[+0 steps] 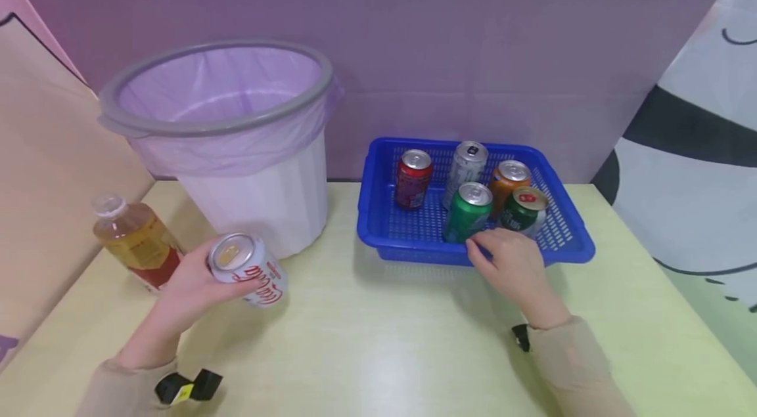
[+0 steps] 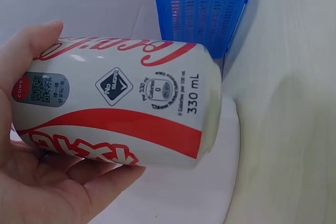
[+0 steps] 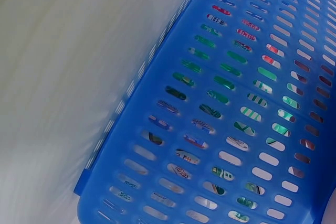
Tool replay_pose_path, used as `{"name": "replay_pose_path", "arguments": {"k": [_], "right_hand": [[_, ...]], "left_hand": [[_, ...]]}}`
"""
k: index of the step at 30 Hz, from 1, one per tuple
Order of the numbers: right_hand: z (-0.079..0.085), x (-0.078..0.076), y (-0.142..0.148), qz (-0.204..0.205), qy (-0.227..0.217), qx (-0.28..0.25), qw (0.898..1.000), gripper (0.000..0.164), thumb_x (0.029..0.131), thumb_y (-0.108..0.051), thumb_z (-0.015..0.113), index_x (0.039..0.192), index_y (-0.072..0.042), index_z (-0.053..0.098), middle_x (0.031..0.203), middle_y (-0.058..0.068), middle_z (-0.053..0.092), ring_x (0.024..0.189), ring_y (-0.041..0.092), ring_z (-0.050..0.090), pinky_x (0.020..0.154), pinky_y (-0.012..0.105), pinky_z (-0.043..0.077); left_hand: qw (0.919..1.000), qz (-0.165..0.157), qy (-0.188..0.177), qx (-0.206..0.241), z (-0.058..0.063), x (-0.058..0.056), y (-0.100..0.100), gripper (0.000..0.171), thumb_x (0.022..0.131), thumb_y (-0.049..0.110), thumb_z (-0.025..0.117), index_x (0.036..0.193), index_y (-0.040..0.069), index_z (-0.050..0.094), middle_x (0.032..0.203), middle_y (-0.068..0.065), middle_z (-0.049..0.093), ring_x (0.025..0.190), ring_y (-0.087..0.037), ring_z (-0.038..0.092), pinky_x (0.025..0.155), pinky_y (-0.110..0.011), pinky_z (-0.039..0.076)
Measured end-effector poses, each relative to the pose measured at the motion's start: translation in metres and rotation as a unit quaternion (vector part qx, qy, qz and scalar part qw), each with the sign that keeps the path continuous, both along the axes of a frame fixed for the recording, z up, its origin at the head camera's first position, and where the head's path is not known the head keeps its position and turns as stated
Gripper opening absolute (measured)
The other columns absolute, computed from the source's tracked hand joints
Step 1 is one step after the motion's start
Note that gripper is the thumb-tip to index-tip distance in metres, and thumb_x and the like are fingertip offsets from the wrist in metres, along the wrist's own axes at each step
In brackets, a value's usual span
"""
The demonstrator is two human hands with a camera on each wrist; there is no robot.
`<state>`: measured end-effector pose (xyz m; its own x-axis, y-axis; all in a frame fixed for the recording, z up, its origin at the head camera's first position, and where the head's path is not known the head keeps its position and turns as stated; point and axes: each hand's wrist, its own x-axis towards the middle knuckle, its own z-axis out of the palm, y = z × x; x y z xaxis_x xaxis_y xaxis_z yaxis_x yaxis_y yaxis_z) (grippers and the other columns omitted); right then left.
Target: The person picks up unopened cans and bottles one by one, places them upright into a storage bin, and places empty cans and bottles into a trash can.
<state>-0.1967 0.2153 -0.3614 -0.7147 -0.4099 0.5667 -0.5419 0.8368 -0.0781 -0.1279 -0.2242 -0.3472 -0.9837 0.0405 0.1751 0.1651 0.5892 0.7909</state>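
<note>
My left hand [image 1: 192, 285] grips a silver-white Coca-Cola can [image 1: 260, 276], tilted, with its top facing up toward the head camera. The left wrist view shows the same can [image 2: 121, 98] lying across the palm, its 330 mL end pointing right. At the front rim of a blue plastic basket [image 1: 414, 249], my right hand [image 1: 508, 263] holds the edge with curled fingers, close beside a green can [image 1: 470, 210]. The slotted wall of the basket [image 3: 220, 108] fills much of the right wrist view, where that hand is almost wholly out of frame.
Also in the basket stand a red can [image 1: 412, 180], a silver can [image 1: 464, 167], an orange can [image 1: 507, 180] and a dark green can [image 1: 520, 210]. A lined white bin [image 1: 266, 207] stands at the left back. A bottle of amber drink [image 1: 138, 240] is beside my left hand.
</note>
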Motion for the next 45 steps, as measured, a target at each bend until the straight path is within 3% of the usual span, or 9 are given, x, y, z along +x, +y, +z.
{"name": "replay_pose_path", "arguments": {"k": [5, 10, 20, 24, 36, 45], "right_hand": [[0.001, 0.0, -0.001, 0.003, 0.004, -0.001, 1.0, 0.017, 0.083, -0.018, 0.063, 0.068, -0.013, 0.062, 0.061, -0.001, 0.059, 0.055, 0.015, 0.054, 0.047, 0.031, 0.046], [0.0, -0.001, -0.001, 0.009, 0.011, -0.005, 1.0, 0.018, 0.083, -0.018, 0.062, 0.066, -0.013, 0.061, 0.06, -0.001, 0.059, 0.054, 0.015, 0.054, 0.046, 0.031, 0.045], [-0.002, -0.002, -0.001, 0.011, 0.003, -0.004, 1.0, 0.018, 0.084, -0.019, 0.062, 0.067, -0.013, 0.062, 0.06, -0.002, 0.058, 0.054, 0.014, 0.052, 0.047, 0.029, 0.044], [-0.001, -0.002, -0.001, 0.01, 0.001, -0.003, 1.0, 0.018, 0.084, -0.019, 0.062, 0.067, -0.013, 0.062, 0.06, -0.002, 0.058, 0.054, 0.013, 0.052, 0.046, 0.029, 0.043], [-0.002, -0.002, 0.0, 0.01, 0.006, -0.005, 1.0, 0.018, 0.083, -0.018, 0.062, 0.066, -0.013, 0.061, 0.059, -0.003, 0.057, 0.053, 0.013, 0.051, 0.046, 0.029, 0.043], [-0.001, -0.002, 0.001, 0.01, 0.015, -0.008, 1.0, 0.019, 0.083, -0.019, 0.063, 0.065, -0.013, 0.06, 0.059, -0.002, 0.056, 0.053, 0.014, 0.051, 0.045, 0.029, 0.042]], "left_hand": [[0.9998, -0.019, 0.007, 0.002, 0.004, -0.007, 0.011, 0.062, 0.07, 0.017, 0.084, 0.123, 0.003, 0.054, 0.108, -0.011, 0.066, 0.09, 0.003, 0.058, 0.077, -0.019, 0.052], [0.9979, -0.052, 0.035, 0.013, 0.011, -0.016, 0.025, 0.062, 0.068, 0.014, 0.084, 0.122, 0.004, 0.055, 0.107, -0.011, 0.066, 0.091, -0.001, 0.059, 0.079, -0.021, 0.053], [0.997, -0.066, 0.012, 0.037, 0.015, -0.027, 0.046, 0.062, 0.067, 0.017, 0.086, 0.121, 0.007, 0.055, 0.106, -0.008, 0.066, 0.094, -0.013, 0.061, 0.083, -0.029, 0.053], [0.995, -0.084, 0.027, 0.046, 0.02, -0.032, 0.056, 0.06, 0.067, 0.016, 0.085, 0.119, 0.006, 0.057, 0.104, -0.009, 0.067, 0.094, -0.018, 0.062, 0.083, -0.033, 0.054], [0.9928, -0.108, 0.031, 0.044, 0.052, -0.048, 0.087, 0.062, 0.066, 0.015, 0.085, 0.12, 0.004, 0.056, 0.105, -0.011, 0.068, 0.096, -0.023, 0.064, 0.085, -0.039, 0.053], [0.9862, -0.135, 0.024, 0.093, 0.072, -0.071, 0.111, 0.065, 0.066, 0.012, 0.085, 0.125, 0.011, 0.056, 0.108, -0.009, 0.067, 0.098, -0.021, 0.064, 0.091, -0.038, 0.052]]}}
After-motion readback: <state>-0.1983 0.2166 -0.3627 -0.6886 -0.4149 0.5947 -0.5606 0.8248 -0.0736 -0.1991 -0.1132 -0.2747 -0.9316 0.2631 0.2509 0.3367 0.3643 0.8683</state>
